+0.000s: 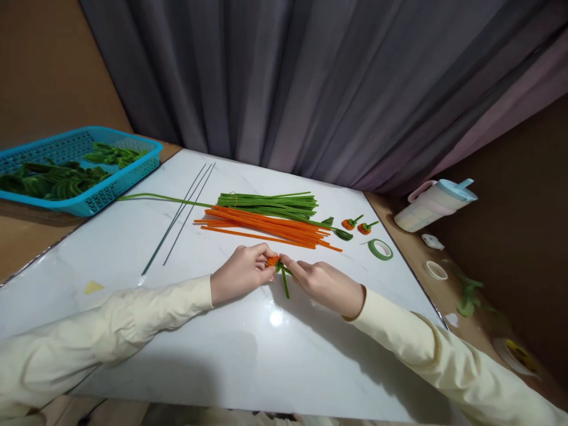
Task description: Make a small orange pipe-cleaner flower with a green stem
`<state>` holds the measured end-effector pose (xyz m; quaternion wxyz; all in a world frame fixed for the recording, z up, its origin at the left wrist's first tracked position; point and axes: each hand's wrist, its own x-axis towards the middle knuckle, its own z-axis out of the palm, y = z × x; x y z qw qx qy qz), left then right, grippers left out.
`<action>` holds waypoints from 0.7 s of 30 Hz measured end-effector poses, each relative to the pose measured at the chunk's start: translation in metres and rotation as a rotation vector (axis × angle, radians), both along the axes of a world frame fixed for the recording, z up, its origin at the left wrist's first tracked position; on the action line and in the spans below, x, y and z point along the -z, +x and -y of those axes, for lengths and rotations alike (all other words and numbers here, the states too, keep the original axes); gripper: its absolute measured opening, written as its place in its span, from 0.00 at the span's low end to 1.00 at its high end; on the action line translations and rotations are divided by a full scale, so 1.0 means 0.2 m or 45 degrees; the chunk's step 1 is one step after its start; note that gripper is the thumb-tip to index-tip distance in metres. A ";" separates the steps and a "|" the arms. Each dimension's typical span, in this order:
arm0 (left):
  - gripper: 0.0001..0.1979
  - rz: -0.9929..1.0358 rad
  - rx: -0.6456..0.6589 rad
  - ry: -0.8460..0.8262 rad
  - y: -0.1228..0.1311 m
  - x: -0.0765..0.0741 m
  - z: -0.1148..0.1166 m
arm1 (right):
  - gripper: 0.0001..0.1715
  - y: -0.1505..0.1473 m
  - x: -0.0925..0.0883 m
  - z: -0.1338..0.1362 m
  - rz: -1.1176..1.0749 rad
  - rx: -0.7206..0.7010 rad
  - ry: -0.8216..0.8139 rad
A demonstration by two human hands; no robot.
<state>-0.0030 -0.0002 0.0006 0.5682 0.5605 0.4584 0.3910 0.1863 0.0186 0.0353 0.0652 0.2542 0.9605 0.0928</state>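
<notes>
In my left hand (244, 271) is a small orange ball of bent pipe cleaner (272, 260), pinched between thumb and fingers. Green pipe cleaner (285, 283) comes off its right side, one end hanging down toward the table. My right hand (326, 281) closes on the green part, index finger against the ball; the thumb is mostly hidden. Just beyond my hands lies a bundle of orange pipe cleaners (266, 226), with green pipe cleaners (266, 204) behind it. Two similar orange balls with green tops, one (348, 224) left of the other (364, 228), sit at the right.
A blue basket (153, 155) with green leaf shapes stands at left. Thin dark wires (177, 222) lie across the white table (177, 367). A roll of green tape (380, 249) is at right, a tumbler (428, 206) beyond the table's edge. A grey curtain (266, 77) hangs behind.
</notes>
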 end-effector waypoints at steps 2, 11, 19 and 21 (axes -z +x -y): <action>0.06 -0.010 0.006 0.027 0.00 0.00 0.00 | 0.23 0.01 0.00 0.00 -0.092 0.022 -0.119; 0.05 -0.130 0.037 0.205 0.00 0.03 0.03 | 0.19 -0.02 -0.06 0.05 -0.444 0.377 -0.877; 0.04 -0.309 0.038 0.361 0.00 0.00 0.04 | 0.22 -0.03 -0.07 0.07 -0.656 0.586 -1.055; 0.04 -0.313 0.038 0.367 0.00 0.00 0.04 | 0.25 -0.03 -0.08 0.07 -0.668 0.643 -1.114</action>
